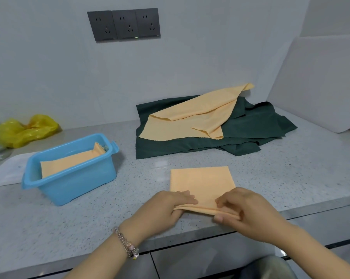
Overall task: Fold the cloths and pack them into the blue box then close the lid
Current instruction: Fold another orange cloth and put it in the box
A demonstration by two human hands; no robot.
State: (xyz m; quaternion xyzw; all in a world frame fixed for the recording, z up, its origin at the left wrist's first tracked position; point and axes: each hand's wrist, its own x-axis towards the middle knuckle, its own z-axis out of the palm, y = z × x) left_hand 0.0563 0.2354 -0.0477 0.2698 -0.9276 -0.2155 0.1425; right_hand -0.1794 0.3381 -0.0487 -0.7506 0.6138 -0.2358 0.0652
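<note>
At the near edge of the speckled grey counter [89, 214]: left hand [162, 210] and right hand [244, 210], both pinching the near edge of a folded orange cloth [202, 182]. Thumbs under, fingers curled on top, edge lifted a little off the stone. Thin, smooth cloth, folded into a flat, almost square shape, far part lying flat. Beaded bracelet [126, 244] round the left wrist.

Off to the left, well apart from the hands: blue box [73, 178], shiny plastic, a long tub shape with rounded corners and a small handle at each end. No lid on it. Inside, a folded orange cloth in the box [69, 161], leaning up toward the far end.

Farther back, against the wall: loose pile of dark green cloths [250, 125], soft and rumpled, zigzag-cut edges. On top, one loose orange cloth [192, 115], crumpled, one corner poking up.

Far left: crinkly yellow plastic bag [25, 129]. Up on the pale wall: three dark grey sockets [123, 24] in a row. At the right: white board [319, 81] leaning on the wall. No writing clear enough to read.
</note>
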